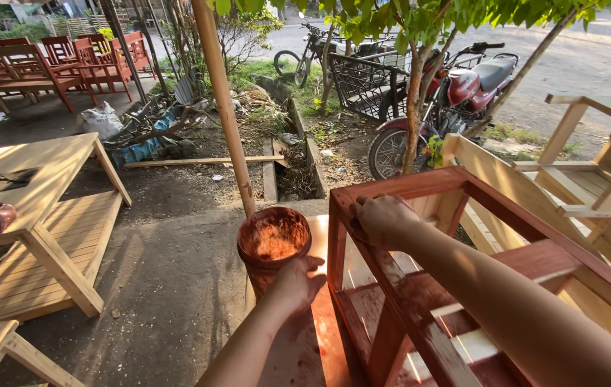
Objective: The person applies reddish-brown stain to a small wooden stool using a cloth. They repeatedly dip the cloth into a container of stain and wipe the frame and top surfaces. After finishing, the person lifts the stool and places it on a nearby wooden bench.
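A: Stain pot [272,244] at center frame, rim up, gripped from the near side by left hand [298,283]. Fingers curled around the lower wall, closed on it.

B: And right hand [381,218]?

A: Just right of the pot, pressed on the top rail of the red-stained wooden frame [406,188]. Fingers bunched shut on a small rag or pad, hard to tell which.

B: So which way from pot to rail?

A: Rail up and to the right, long axis slanting toward upper right. Right hand already touching it, left hand nearer the pot. Bare wooden table [40,179] well apart, left of frame.
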Demonstrator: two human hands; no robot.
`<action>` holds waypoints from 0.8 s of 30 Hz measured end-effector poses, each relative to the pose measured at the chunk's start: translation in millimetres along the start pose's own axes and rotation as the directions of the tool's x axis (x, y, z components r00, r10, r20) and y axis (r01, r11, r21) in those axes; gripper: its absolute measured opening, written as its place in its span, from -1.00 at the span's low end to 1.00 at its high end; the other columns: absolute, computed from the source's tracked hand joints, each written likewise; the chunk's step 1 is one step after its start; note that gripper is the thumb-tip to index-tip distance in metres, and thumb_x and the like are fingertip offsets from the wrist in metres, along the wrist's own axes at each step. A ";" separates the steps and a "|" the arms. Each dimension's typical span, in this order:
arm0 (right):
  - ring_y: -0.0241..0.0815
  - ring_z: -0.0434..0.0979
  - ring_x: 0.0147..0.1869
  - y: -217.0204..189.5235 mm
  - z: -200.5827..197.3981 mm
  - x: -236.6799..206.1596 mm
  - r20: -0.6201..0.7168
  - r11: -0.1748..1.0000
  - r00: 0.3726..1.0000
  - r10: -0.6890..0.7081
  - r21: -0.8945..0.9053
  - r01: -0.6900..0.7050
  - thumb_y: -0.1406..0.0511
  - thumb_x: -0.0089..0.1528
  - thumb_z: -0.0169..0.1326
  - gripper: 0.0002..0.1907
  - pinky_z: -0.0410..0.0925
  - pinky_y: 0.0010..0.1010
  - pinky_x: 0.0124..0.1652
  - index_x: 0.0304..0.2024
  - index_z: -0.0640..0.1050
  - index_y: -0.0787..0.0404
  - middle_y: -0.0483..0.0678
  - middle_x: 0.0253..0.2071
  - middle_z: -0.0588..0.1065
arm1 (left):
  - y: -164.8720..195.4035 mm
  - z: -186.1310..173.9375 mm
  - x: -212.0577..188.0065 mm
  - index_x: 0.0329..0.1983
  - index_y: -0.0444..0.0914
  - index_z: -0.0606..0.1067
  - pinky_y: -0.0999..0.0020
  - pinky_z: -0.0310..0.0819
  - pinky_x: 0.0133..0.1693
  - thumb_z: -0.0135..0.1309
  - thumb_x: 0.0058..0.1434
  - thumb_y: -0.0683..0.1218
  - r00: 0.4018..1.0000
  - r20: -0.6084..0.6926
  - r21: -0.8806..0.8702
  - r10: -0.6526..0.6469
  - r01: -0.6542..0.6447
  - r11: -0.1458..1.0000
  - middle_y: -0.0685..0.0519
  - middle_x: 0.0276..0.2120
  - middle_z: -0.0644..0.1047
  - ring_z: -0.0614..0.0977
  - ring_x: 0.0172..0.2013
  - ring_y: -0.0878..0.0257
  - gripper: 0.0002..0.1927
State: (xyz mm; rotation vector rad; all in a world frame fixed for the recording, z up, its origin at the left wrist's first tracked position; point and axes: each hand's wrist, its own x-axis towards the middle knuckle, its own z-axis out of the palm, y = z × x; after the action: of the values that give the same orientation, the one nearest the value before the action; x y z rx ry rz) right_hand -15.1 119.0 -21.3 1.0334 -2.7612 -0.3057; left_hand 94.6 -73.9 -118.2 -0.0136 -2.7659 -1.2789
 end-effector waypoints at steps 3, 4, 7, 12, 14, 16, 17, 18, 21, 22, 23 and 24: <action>0.01 0.63 -0.17 -5.8 -7.8 -25.3 0.139 1.000 0.990 -0.003 -0.019 0.005 0.03 0.41 -0.13 -0.58 0.54 -0.14 -0.21 -0.05 0.47 0.25 0.07 -0.14 0.53 | 1.2 6.2 7.9 0.24 -0.19 0.46 0.27 0.47 0.16 0.15 0.24 -0.05 0.990 0.015 -0.052 -0.139 0.139 0.989 -0.03 0.20 0.51 0.62 0.09 0.12 -0.52; 0.01 0.63 -0.19 -8.0 -11.0 -33.7 0.191 1.000 0.982 0.008 -0.015 -0.005 0.05 0.44 -0.17 -0.58 0.55 -0.15 -0.23 -0.05 0.46 0.28 0.08 -0.16 0.53 | 5.0 3.8 6.7 0.26 -0.17 0.45 0.28 0.46 0.18 0.13 0.25 -0.06 0.982 0.036 -0.074 -0.188 0.190 0.979 0.01 0.23 0.48 0.61 0.10 0.14 -0.52; 0.00 0.61 -0.15 -14.7 -20.5 -63.5 0.206 0.991 0.977 -0.061 -0.102 0.083 0.07 0.43 -0.14 -0.57 0.55 -0.15 -0.22 -0.02 0.46 0.32 0.09 -0.16 0.53 | 20.8 -10.3 -5.2 0.28 -0.19 0.45 0.30 0.51 0.12 0.15 0.27 -0.05 0.981 -0.005 -0.167 -0.192 0.188 0.968 -0.02 0.15 0.53 0.65 0.00 0.24 -0.51; 0.09 0.55 -0.03 -26.1 -35.7 -116.4 0.172 0.932 0.957 -0.234 -0.241 0.271 0.15 0.34 -0.05 -0.61 0.53 -0.06 -0.19 0.08 0.43 0.29 0.07 -0.07 0.49 | 45.5 -27.1 -23.8 0.28 -0.22 0.47 0.32 0.18 -0.55 0.06 0.25 -0.13 0.945 -0.052 -0.337 -0.324 0.289 0.896 -0.02 -0.49 0.52 0.33 -0.64 0.25 -0.51; 0.12 0.55 -0.01 -30.7 -39.3 -136.8 0.170 0.913 0.948 -0.269 -0.269 0.307 0.15 0.35 -0.06 -0.62 0.53 -0.03 -0.21 0.08 0.44 0.27 0.06 -0.02 0.46 | 53.5 -24.9 -27.6 0.25 -0.27 0.49 0.48 0.21 -0.60 0.06 0.24 -0.14 0.950 -0.116 -0.362 -0.289 0.230 0.903 0.11 -0.56 0.52 0.38 -0.68 0.39 -0.52; 0.12 0.55 0.00 -34.9 -42.5 -153.2 0.179 0.934 0.947 -0.265 -0.194 0.298 0.07 0.41 -0.12 -0.58 0.52 -0.06 -0.15 0.04 0.46 0.28 0.06 -0.02 0.47 | 62.3 -18.8 -32.3 0.23 -0.33 0.51 0.66 0.39 -0.55 0.09 0.26 -0.14 0.953 -0.201 -0.361 -0.227 0.143 0.922 0.25 -0.51 0.61 0.55 -0.63 0.55 -0.54; 0.12 0.55 0.00 -35.7 -44.1 -160.9 0.184 0.942 0.947 -0.264 -0.160 0.294 0.03 0.44 -0.14 -0.54 0.51 -0.08 -0.12 0.02 0.48 0.29 0.07 -0.03 0.47 | 67.0 -14.8 -35.8 0.23 -0.31 0.50 0.58 0.33 -0.56 0.08 0.24 -0.15 0.953 -0.178 -0.375 -0.243 0.163 0.913 0.18 -0.52 0.57 0.50 -0.64 0.49 -0.54; 0.14 0.53 0.02 -35.6 -45.0 -169.5 0.160 0.941 0.946 -0.282 -0.147 0.305 0.04 0.41 -0.12 -0.56 0.50 -0.05 -0.12 0.03 0.47 0.28 0.07 -0.03 0.47 | 72.6 -10.4 -39.8 0.23 -0.30 0.49 0.50 0.28 -0.57 0.08 0.23 -0.15 0.953 -0.158 -0.388 -0.259 0.181 0.904 0.12 -0.53 0.54 0.44 -0.65 0.43 -0.53; 0.17 0.49 0.04 -35.1 -45.1 -196.0 0.092 0.933 0.938 -0.335 -0.107 0.344 0.08 0.37 -0.09 -0.60 0.45 -0.01 -0.10 0.02 0.47 0.25 0.06 -0.05 0.46 | 89.8 3.6 -55.9 0.20 -0.29 0.51 0.33 0.30 -0.49 0.11 0.19 -0.17 0.941 -0.170 -0.404 -0.293 0.205 0.891 -0.01 -0.47 0.57 0.45 -0.58 0.27 -0.54; 0.17 0.49 0.04 -34.4 -44.7 -204.5 0.072 0.931 0.935 -0.346 -0.099 0.352 0.08 0.36 -0.09 -0.61 0.45 -0.02 -0.09 0.01 0.48 0.25 0.05 -0.05 0.46 | 93.9 8.0 -61.3 0.18 -0.29 0.52 0.29 0.33 -0.45 0.13 0.17 -0.18 0.935 -0.185 -0.406 -0.301 0.207 0.890 -0.04 -0.44 0.61 0.48 -0.54 0.22 -0.54; 0.16 0.49 0.04 -33.8 -44.0 -212.0 0.053 0.929 0.933 -0.356 -0.090 0.360 0.09 0.36 -0.09 -0.62 0.44 -0.02 -0.07 0.00 0.48 0.24 0.05 -0.06 0.46 | 98.4 12.3 -66.4 0.16 -0.29 0.53 0.31 0.40 -0.38 0.14 0.18 -0.15 0.935 -0.224 -0.317 -0.274 0.196 0.928 -0.05 -0.40 0.63 0.55 -0.48 0.23 -0.56; 0.16 0.48 0.03 -33.6 -42.7 -218.9 0.054 0.927 0.930 -0.363 -0.084 0.366 0.09 0.37 -0.09 -0.62 0.43 -0.03 -0.07 0.00 0.48 0.24 0.05 -0.05 0.46 | 101.5 17.0 -72.7 0.14 -0.28 0.54 0.33 0.47 -0.32 0.15 0.19 -0.12 0.935 -0.257 -0.225 -0.244 0.187 0.956 -0.06 -0.36 0.65 0.61 -0.41 0.24 -0.57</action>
State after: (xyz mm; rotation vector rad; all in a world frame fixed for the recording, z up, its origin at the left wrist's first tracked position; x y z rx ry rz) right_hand 178.7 233.8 -9.1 1.5290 -2.5417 -0.5026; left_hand 170.4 7.2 -58.5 0.4378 -2.4417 -1.4704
